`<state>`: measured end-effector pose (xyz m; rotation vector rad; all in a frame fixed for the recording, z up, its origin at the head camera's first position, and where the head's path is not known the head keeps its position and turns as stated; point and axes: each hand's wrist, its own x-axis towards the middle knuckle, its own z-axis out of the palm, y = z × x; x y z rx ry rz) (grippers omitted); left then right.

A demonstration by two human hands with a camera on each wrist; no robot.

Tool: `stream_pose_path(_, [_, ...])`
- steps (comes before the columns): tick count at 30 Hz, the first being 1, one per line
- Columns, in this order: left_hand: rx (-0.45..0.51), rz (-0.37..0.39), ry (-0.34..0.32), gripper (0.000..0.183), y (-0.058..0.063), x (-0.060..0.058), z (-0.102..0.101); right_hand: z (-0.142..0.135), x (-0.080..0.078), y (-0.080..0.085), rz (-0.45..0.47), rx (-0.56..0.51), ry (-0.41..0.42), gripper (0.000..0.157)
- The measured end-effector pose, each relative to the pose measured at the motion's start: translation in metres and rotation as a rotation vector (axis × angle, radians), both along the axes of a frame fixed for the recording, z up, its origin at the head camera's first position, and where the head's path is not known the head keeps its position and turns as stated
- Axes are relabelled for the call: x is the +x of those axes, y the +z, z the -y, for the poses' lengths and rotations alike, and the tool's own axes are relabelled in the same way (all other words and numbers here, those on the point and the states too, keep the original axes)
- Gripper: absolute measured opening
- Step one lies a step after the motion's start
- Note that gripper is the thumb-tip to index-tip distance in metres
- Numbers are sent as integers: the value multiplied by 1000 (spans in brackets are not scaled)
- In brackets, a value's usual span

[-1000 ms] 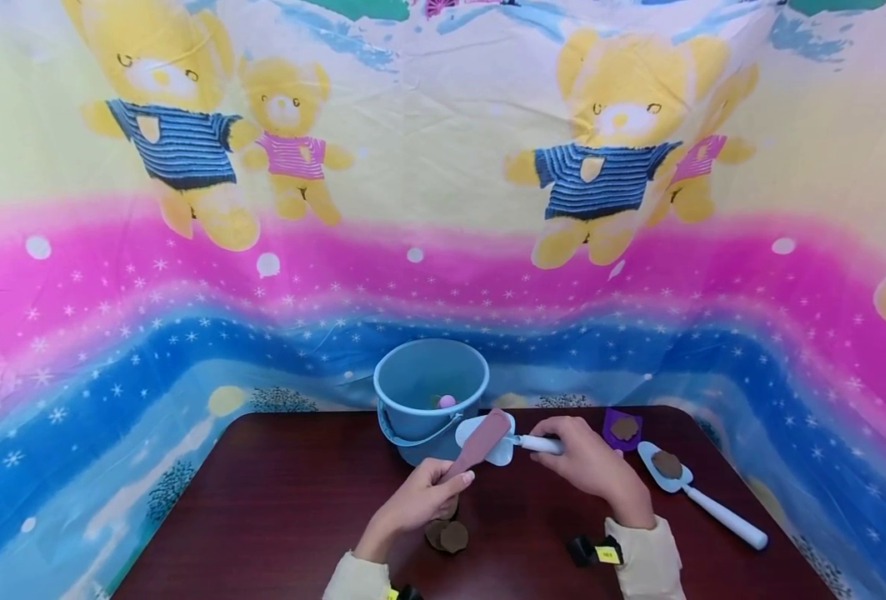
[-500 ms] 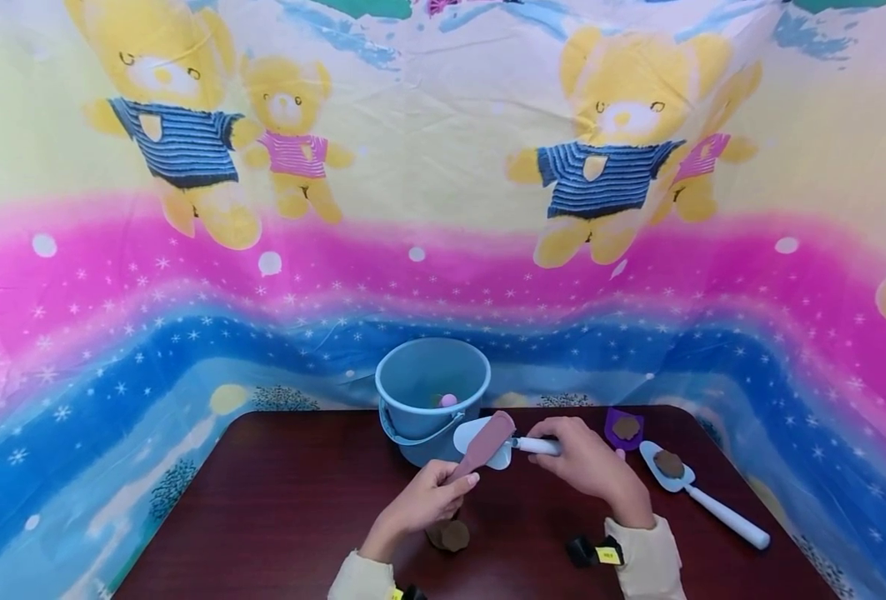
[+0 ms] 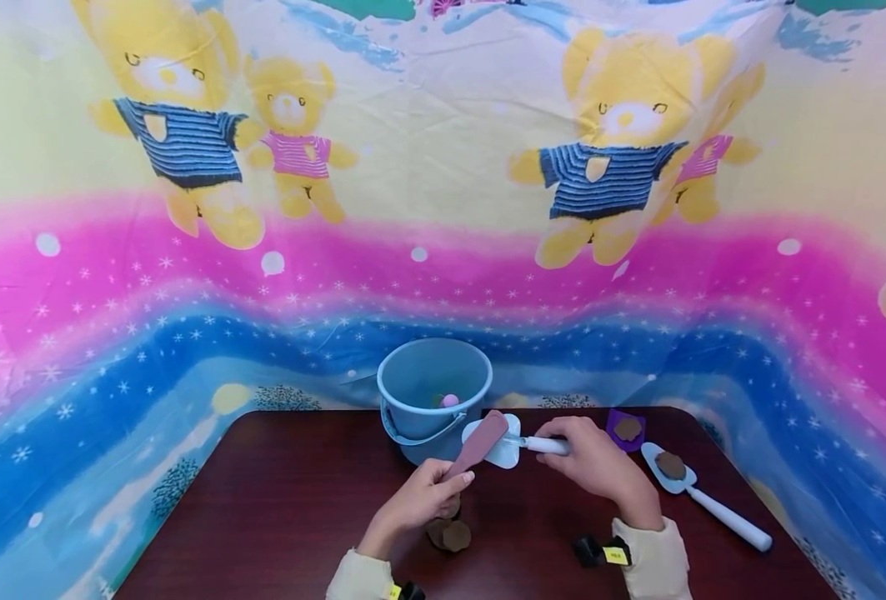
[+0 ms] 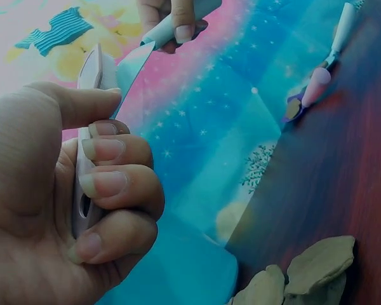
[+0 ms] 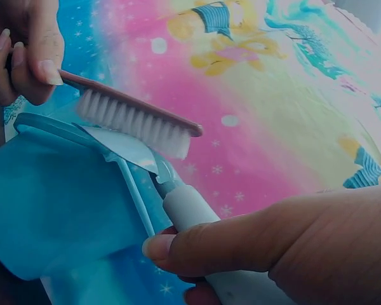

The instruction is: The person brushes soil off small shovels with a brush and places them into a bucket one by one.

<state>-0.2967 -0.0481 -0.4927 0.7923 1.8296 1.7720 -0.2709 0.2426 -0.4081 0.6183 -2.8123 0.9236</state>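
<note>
My left hand point(image 3: 417, 497) grips the handle of a pink brush point(image 3: 480, 442), fingers curled round it. White bristles point(image 5: 132, 122) face down onto the blade of a light blue trowel point(image 5: 124, 147), touching or nearly touching it. My right hand point(image 3: 583, 454) holds that trowel by its white handle point(image 3: 549, 446), level above the table. Just behind the blade stands a blue bucket point(image 3: 412, 417) with a pink round thing point(image 3: 449, 401) showing inside. Brown clay-like lumps point(image 3: 455, 536) lie on the table below my left hand, partly hidden by it.
A second trowel point(image 3: 728, 517) lies at the right of the dark table point(image 3: 300, 500), a brown lump point(image 3: 670, 465) on its blade. Beside it a purple scoop point(image 3: 613, 418) bears another brown lump point(image 3: 627, 429). A printed bear curtain point(image 3: 443, 167) hangs behind the table.
The brush has shifted slightly along the trowel blade, back and forth. The trowel and right hand have moved a little to the right. Both hands keep their hold.
</note>
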Motion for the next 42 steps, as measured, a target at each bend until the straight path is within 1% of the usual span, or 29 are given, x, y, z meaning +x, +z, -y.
stream_pose_path(3, [-2,-13,-20,35,-2,-3,2,-3,0,0,4,-2,4,14])
stream_pose_path(5, [-18,-43,-16,41,-3,-5,4,-5,-1,-1,2,4,7,13])
stream_pose_path(7, [-52,-81,16,45,-3,-6,7,-6,-1,-1,2,5,8,13])
stream_pose_path(9, [-97,-121,66,46,-3,-8,10,-8,-1,-1,0,4,5,14])
stream_pose_path(12, [-157,-148,132,44,-1,-9,15,-10,-1,0,3,-2,3,14])
stream_pose_path(18, [-181,-149,158,39,1,-11,23,-15,-1,1,27,-28,2,15])
stream_pose_path(22, [-180,-162,181,38,3,-13,28,-20,-3,-1,7,-50,-18,15])
stream_pose_path(28, [-177,-166,178,35,5,-13,35,-26,-2,-1,-37,-72,-61,18])
stream_pose_path(33, [-204,-137,176,35,2,-15,39,-28,1,-1,-21,-96,-124,34])
stream_pose_path(35, [-214,-131,171,35,1,-15,38,-28,0,-2,-34,-94,-150,38])
stream_pose_path(39, [-225,-146,149,44,2,-15,35,-25,-5,-4,-65,-94,-144,38])
stream_pose_path(42, [-232,-160,147,48,4,-13,36,-18,-14,-3,-72,-98,-108,35])
